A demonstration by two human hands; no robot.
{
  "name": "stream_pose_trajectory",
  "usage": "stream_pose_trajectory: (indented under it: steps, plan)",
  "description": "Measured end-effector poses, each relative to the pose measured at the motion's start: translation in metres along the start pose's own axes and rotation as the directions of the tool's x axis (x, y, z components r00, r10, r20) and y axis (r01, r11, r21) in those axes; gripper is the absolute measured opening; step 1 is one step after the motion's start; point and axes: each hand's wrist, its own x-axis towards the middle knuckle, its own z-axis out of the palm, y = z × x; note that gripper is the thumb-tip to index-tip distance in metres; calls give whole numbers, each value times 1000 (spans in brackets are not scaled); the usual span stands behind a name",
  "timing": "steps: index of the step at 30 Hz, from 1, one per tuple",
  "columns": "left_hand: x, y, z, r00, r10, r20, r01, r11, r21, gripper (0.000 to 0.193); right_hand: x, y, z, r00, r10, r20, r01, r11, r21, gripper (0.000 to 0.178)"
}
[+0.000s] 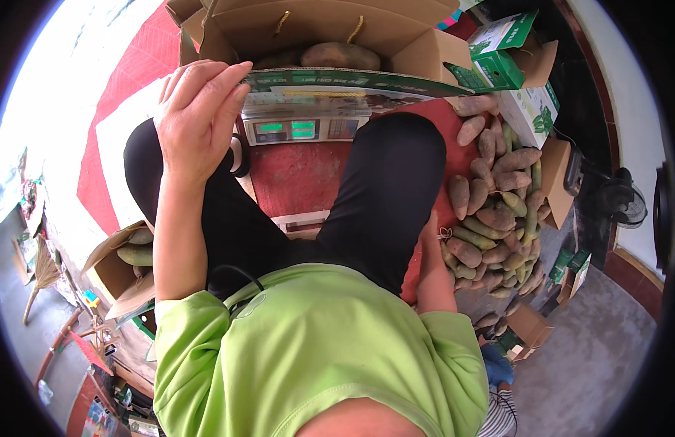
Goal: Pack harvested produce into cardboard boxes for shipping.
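My left hand (197, 109) pinches the near flap (381, 89) of an open cardboard box by its left corner. Inside the box (279, 25) lie large brown, radish-like roots (341, 56), partly hidden by the flap. Below the box, between my knees, shows a digital scale (301, 130) with lit green displays; the box appears to rest on it. My right forearm (433, 280) reaches down beside my right thigh, and the hand is hidden behind the leg. It is nearest to a pile of roots (490, 211), some brown and some green, on the floor.
Green and white cartons (490, 62) stand at the far right beyond the pile, with a black fan (621, 200) by the wall. At left, another open box (122, 269) holds several roots. A red mat (297, 171) lies under the scale. Behind on the right, another person's striped clothing (503, 415) shows.
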Motion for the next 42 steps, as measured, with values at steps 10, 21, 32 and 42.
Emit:
stream_pose_trajectory:
  steps: [10,21,32,42]
  plan:
    - [-5,-6,-7,998,-39,-55,41,999,30,21,-28,-28,12,997,53,-50,-49,996,72,19]
    - [-1,-2,-5,995,-51,88,39,991,129,25,109,-325,-116,965,-233,-118,252,950,186,25]
    - [28,-8,2,894,-65,444,-58,964,258,9,188,-536,-80,452,-887,99,782,340,-522,33]
    - [20,-32,-7,910,51,411,-145,969,202,4,198,-571,-62,720,-631,290,694,657,-295,11]
